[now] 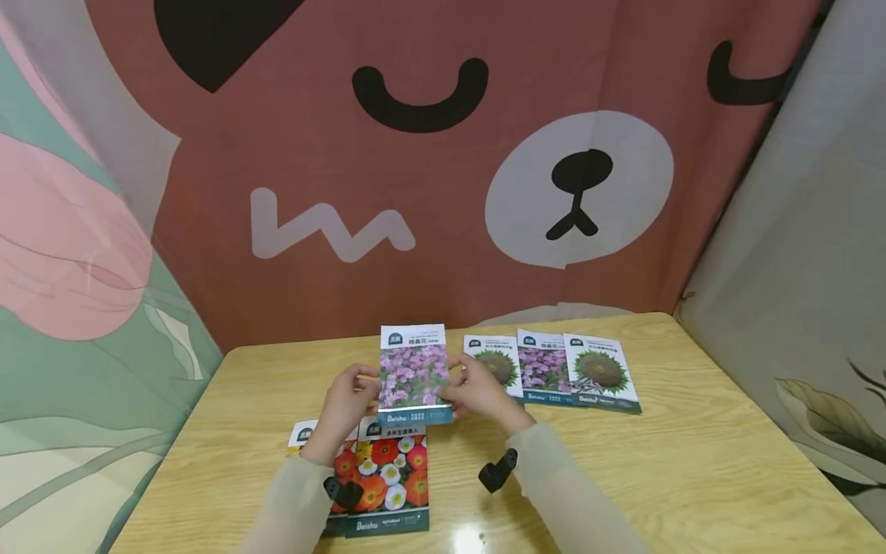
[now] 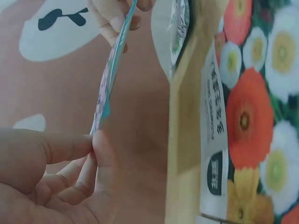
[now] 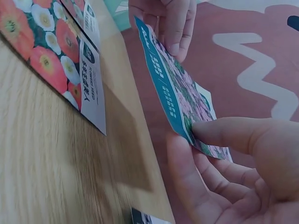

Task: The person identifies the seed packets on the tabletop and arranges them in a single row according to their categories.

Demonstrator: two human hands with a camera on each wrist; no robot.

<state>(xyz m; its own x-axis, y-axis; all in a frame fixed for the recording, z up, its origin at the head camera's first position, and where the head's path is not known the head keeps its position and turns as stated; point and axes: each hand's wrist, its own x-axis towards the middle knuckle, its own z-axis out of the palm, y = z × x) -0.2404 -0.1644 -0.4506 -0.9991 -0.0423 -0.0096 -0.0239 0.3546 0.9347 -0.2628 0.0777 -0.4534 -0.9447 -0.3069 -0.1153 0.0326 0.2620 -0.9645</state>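
Observation:
Both hands hold up one seed packet [image 1: 414,377] printed with pink-purple flowers, its front facing the head camera. My left hand [image 1: 351,404] pinches its left edge between thumb and fingers. At the opposite edge my right hand [image 1: 481,388] pinches it too, thumb on the printed front, as the right wrist view shows. The packet is raised off the table; its shadow falls on the wood in that view. Below it lies a poppy seed packet [image 1: 388,481] with red, orange and white blooms, overlapping another packet [image 1: 301,432] partly hidden by my left arm.
On the wooden table [image 1: 477,469], a row stands to the right: a sunflower packet [image 1: 494,362], a purple-flower packet [image 1: 543,365] and another sunflower packet [image 1: 602,371], overlapping slightly. A curtain [image 1: 443,177] with a bear's face hangs behind the table's back edge.

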